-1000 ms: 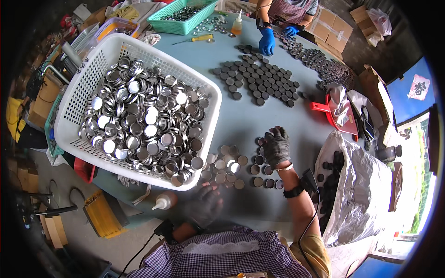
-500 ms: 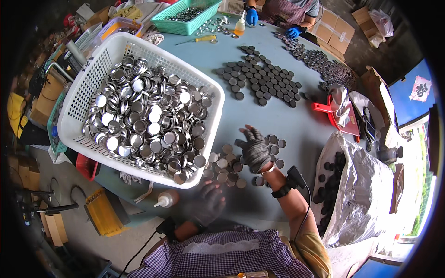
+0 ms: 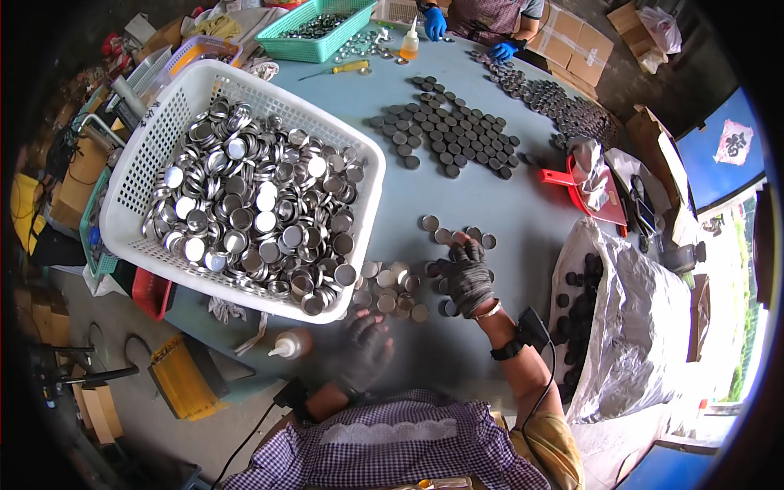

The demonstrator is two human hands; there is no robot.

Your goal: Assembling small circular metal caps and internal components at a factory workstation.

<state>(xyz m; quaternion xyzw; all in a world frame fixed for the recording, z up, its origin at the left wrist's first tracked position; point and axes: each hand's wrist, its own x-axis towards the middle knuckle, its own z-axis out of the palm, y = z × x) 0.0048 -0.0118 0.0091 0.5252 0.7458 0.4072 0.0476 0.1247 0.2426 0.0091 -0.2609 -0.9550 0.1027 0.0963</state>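
- My right hand [image 3: 469, 276], in a dark work glove, lies flat on the blue-grey table [image 3: 457, 204] with the fingers spread wide over a scatter of loose round metal lids [image 3: 392, 287]; nothing is clasped in it, the fingertips just press on lids near the far edge of the scatter
- My left hand [image 3: 365, 347], gloved too, is blurred at the near table edge, just short of those loose lids; I cannot tell how far its fingers are curled or whether they have a lid in them
- The loose lids sit between my two hands and the near corner of the white plastic basket [image 3: 147, 171], which is heaped with shiny metal lids [image 3: 261, 212] of the same kind
- A small squeeze bottle with an orange-brown body [image 3: 290, 344] lies just below the table edge, left of my left hand
- Farther out on the table, dark round caps [image 3: 445, 131] are laid out in rows, well apart from my hands
- At the far end another person's blue-gloved hands [image 3: 435, 23] rest near a green basket [image 3: 327, 33]
- To my right stands a silvery sack [image 3: 645, 327] holding dark caps, and a red dustpan [image 3: 592, 192] lies beside it on the table
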